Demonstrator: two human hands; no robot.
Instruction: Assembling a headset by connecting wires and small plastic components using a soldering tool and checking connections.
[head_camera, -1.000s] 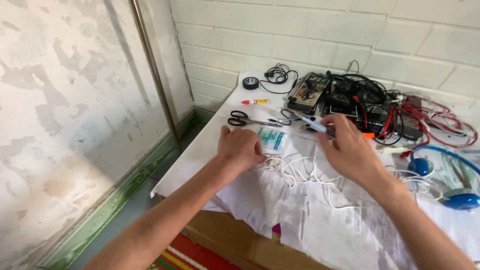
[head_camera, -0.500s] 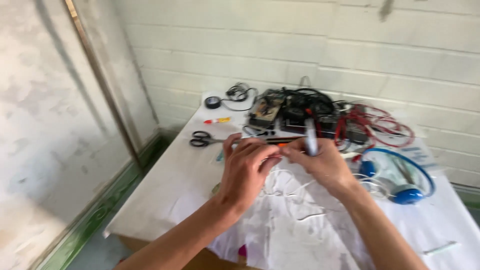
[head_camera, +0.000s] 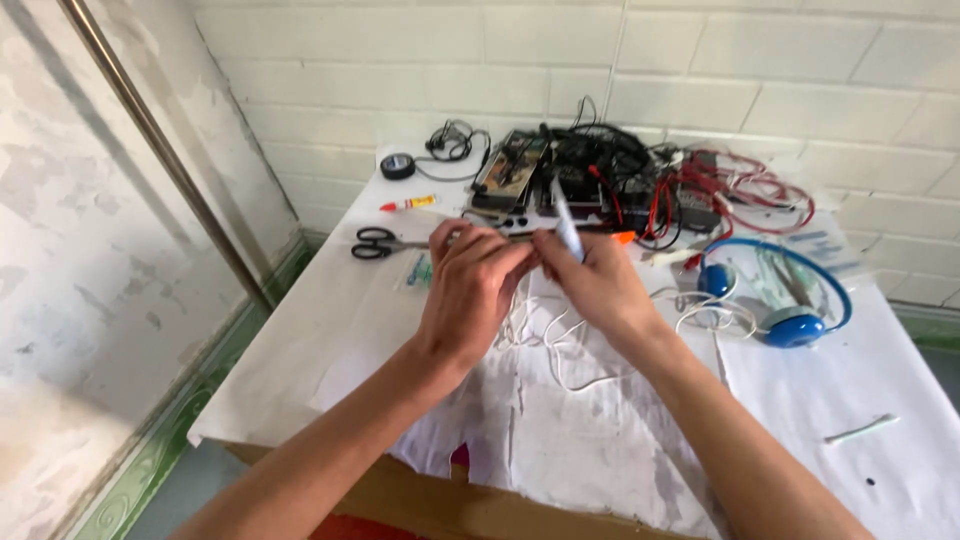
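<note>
My right hand grips a slim white pen-shaped tool that points up and away from me. My left hand is raised beside it, fingertips meeting the right hand's fingertips over the table. The left fingers are pinched together on something small; what it is stays hidden. A thin white wire lies in loose loops on the white cloth directly under both hands.
Black scissors and a small red-capped glue tube lie left of the hands. Blue headphones sit to the right. A circuit board, black and red cables and a tape roll line the brick wall.
Both hands have risen from the cloth and come together in front of me. The white tool has swung from lying low to pointing upward.
</note>
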